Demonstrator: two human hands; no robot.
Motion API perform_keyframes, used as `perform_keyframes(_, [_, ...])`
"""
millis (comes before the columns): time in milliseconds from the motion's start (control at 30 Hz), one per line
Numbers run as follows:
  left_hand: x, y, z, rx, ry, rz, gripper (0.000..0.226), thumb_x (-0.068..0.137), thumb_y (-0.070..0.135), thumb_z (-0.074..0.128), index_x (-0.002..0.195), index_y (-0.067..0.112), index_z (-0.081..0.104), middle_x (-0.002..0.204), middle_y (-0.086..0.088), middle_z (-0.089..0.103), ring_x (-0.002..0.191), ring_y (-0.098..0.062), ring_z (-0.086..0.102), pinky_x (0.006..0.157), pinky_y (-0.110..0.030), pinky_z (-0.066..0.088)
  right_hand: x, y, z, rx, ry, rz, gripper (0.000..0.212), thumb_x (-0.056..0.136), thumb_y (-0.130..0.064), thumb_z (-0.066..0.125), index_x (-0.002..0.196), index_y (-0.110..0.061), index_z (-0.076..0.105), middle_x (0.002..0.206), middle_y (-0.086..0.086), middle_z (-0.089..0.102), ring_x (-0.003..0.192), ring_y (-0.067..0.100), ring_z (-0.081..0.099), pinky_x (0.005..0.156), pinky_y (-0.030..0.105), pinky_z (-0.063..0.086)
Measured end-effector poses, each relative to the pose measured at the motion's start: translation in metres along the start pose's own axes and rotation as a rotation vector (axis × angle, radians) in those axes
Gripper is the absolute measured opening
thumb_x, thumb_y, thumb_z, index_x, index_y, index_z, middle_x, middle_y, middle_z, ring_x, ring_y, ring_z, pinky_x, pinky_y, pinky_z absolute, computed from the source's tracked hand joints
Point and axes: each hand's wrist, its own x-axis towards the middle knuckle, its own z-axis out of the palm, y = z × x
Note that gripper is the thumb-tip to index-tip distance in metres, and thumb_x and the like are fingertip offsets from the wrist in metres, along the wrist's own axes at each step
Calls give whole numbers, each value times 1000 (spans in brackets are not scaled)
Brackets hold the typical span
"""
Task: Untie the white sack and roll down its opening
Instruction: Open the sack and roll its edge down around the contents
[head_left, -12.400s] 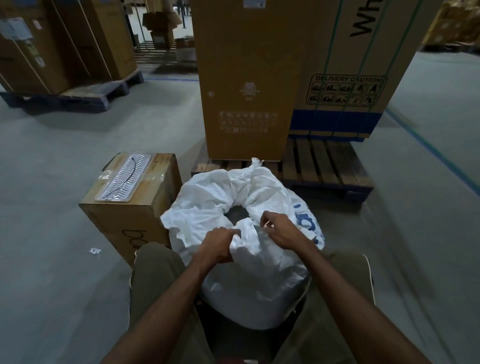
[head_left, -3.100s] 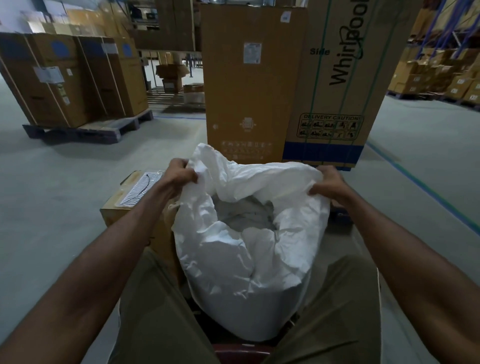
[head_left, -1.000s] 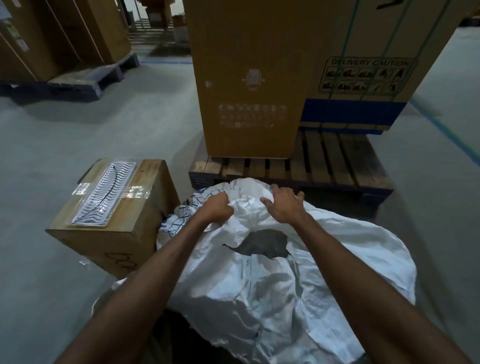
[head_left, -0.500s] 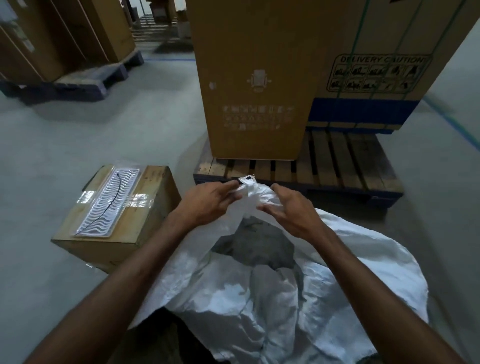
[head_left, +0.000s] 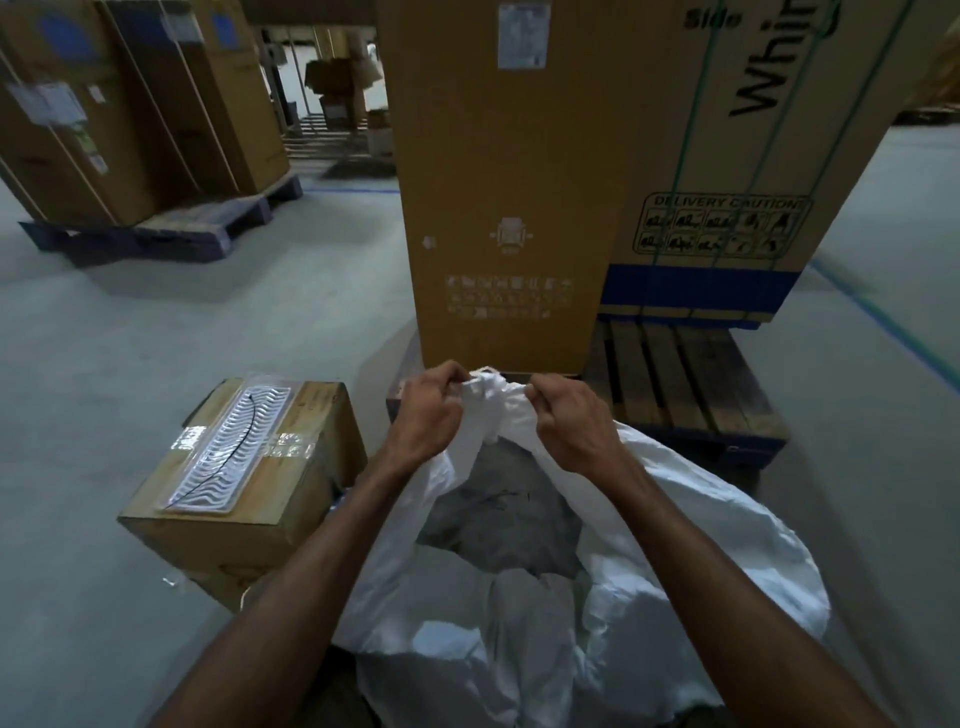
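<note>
The white sack stands on the floor right in front of me, its woven cloth crumpled and its mouth gaping so a grey mass shows inside. The far rim is pulled up into a bunched peak. My left hand pinches that peak from the left side. My right hand grips the same bunched rim from the right, fingers curled into the cloth. Both forearms reach over the sack's near side. I cannot make out any tie string.
A small taped cardboard box sits on the floor to the left of the sack. Straight ahead a tall carton stands on a wooden pallet. More cartons on a blue pallet stand at the back left. Grey concrete floor lies all around.
Both hands have lifted the far rim of the sack higher and drawn it into a tighter bunch between them. The view has tilted upward.
</note>
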Motion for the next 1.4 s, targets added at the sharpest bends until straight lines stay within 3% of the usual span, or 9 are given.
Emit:
perform_keyframes(167, [11, -24, -1, -81, -342, -72, 44, 84, 33, 38, 81, 1, 67, 88, -20, 65, 88, -41, 60, 84, -57, 55, 8, 12, -14, 318, -351, 270, 43, 106, -30, 44, 67, -15, 50, 66, 3, 52, 58, 17, 43, 61, 34, 31])
perform_keyframes(400, [6, -2, 6, 338, -342, 92, 85, 93, 77, 39, 159, 33, 8, 165, -12, 24, 146, -36, 33, 119, -58, 28, 18, 2, -16, 461, -396, 427, 41, 105, -29, 41, 105, 2, 67, 107, 23, 67, 89, 26, 58, 83, 42, 46])
perform_keyframes(467, [6, -1, 12, 464, -336, 269, 73, 98, 67, 43, 156, 29, 21, 158, -8, 28, 144, -31, 33, 118, -51, 27, 18, 1, -17, 501, -439, 460, 36, 108, -29, 37, 116, -6, 65, 120, 20, 65, 107, 30, 61, 98, 45, 47])
perform_keyframes(600, [0, 9, 36, 375, -448, 153, 43, 93, 29, 58, 131, 20, 41, 129, -9, 47, 117, -26, 48, 106, -46, 46, 25, 1, -17, 435, -453, 429, 38, 108, -32, 38, 106, -7, 66, 97, 16, 65, 78, 19, 52, 75, 35, 41])
perform_keyframes(733, [4, 2, 45, 305, -540, 149, 76, 71, 41, 66, 142, 29, 42, 119, -1, 58, 99, -21, 60, 89, -47, 60, 22, 10, -28, 332, -418, 244, 60, 93, -64, 60, 81, -6, 63, 68, 3, 55, 56, 14, 43, 55, 27, 35])
perform_keyframes(867, [18, 5, 45, 589, -485, 75, 37, 72, 33, 73, 106, 21, 63, 90, 0, 69, 76, -19, 66, 72, -38, 63, 8, 13, -22, -200, -302, -104, 58, 87, -67, 65, 123, -24, 52, 110, -1, 65, 92, 21, 62, 75, 35, 45])
perform_keyframes(1000, [42, -10, 43, 461, -756, -32, 63, 45, 33, 73, 101, 4, 73, 94, -18, 74, 73, -26, 66, 60, -35, 53, -5, 22, 10, -386, -189, -282, 22, 104, -42, 52, 119, -28, 57, 116, 0, 48, 103, 21, 49, 85, 36, 34])
perform_keyframes(1200, [40, -27, 48, 425, -657, 188, 56, 86, 51, 73, 126, 23, 46, 119, 2, 46, 105, -18, 52, 89, -38, 52, -1, 21, 18, -143, -229, 26, 18, 104, -27, 51, 97, -21, 67, 90, -4, 64, 83, 21, 61, 69, 37, 49])
perform_keyframes(1400, [26, -32, 62, 263, -454, 260, 28, 101, 33, 50, 109, 16, 70, 104, -3, 65, 94, -19, 58, 87, -41, 50, 11, 19, 7, 121, -310, 191, 36, 107, -47, 43, 86, -24, 61, 83, 3, 65, 73, 20, 60, 70, 38, 51])
